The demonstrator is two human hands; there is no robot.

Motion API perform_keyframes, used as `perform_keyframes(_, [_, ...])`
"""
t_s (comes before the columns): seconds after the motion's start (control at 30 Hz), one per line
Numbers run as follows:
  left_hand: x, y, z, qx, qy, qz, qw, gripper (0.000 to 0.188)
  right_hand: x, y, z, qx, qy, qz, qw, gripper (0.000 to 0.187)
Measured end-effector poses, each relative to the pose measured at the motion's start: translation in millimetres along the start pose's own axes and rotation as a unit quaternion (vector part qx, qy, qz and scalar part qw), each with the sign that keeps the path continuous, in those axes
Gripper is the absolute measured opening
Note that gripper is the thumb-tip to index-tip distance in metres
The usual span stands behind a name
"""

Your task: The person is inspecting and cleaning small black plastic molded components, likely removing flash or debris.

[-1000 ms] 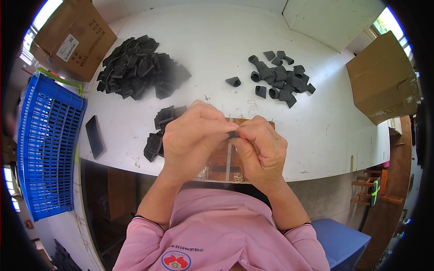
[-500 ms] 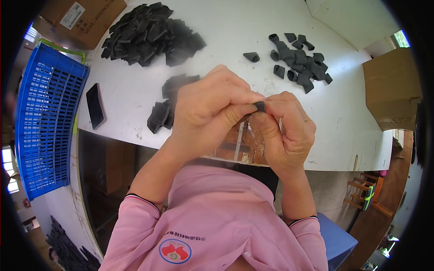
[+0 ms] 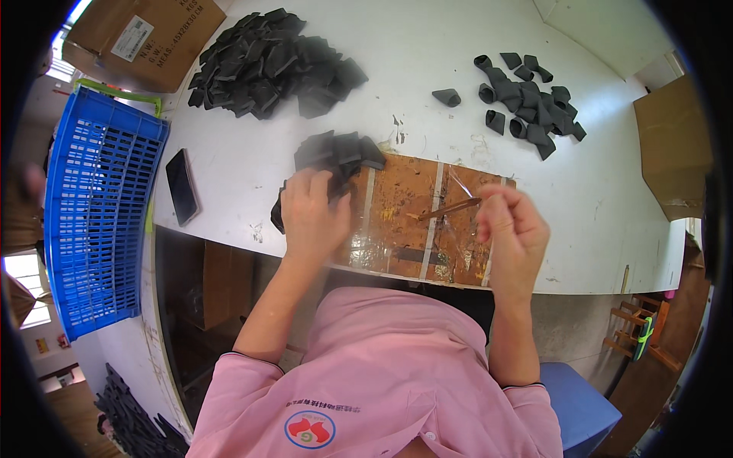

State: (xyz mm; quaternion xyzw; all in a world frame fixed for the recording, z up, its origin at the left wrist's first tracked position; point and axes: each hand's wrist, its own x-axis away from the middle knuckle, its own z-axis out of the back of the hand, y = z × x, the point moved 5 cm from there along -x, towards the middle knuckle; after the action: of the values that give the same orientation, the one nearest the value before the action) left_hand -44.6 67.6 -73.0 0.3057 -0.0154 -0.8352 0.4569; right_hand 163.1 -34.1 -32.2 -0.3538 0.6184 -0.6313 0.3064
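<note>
My left hand (image 3: 311,217) lies over a small heap of flat black fabric pieces (image 3: 336,151), its thumb spread away from the fingers. The fingertips touch the pieces, and nothing gripped shows in them. My right hand (image 3: 515,229) pinches a thin brown stick-like tool (image 3: 452,208) between thumb and fingers. The tool points left above a brown board (image 3: 397,221) with pale stripes and glossy patches. Farther right lies a group of black pieces rolled into cone-like tubes (image 3: 527,103), with a single rolled piece (image 3: 447,98) apart to its left.
A large heap of flat black pieces (image 3: 267,65) covers the far left of the white table (image 3: 427,46). A phone (image 3: 182,187) lies near the left edge beside a blue plastic crate (image 3: 103,214). Cardboard boxes stand far left (image 3: 145,42) and right (image 3: 676,149); a blue stool (image 3: 578,404) is below.
My hands have parted from the small black piece they pinched together, which I no longer see. The left moved to the small heap; the right now holds the brown tool. The view shifted slightly.
</note>
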Motion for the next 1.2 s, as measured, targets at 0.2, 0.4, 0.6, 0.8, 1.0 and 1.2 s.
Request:
perform_keyframes(0.2, [2,-13,-20,-0.047,-0.050,0.020,0.997,0.016,23,20,-16,0.053,-0.096,0.002,0.994,0.011])
perform_keyframes(0.4, [-1,5,3,0.260,-0.021,0.169,0.950,0.003,30,7,-35,0.139,-0.140,0.093,0.976,0.008])
perform_keyframes(0.6, [15,80,24,0.531,-0.104,0.204,0.816,0.004,36,-10,-39,0.103,-0.069,0.177,0.976,0.013])
perform_keyframes(0.8, [15,91,26,0.322,0.088,0.093,0.938,0.007,39,-14,-36,0.215,-0.017,0.275,0.937,0.011])
perform_keyframes(1.0, [10,82,8,0.684,-0.094,0.342,0.637,0.010,33,-18,-30,0.168,-0.018,0.210,0.963,0.011])
perform_keyframes(1.2, [15,78,0,0.699,-0.142,0.401,0.575,0.008,32,-10,-25,0.121,-0.042,0.162,0.978,0.012])
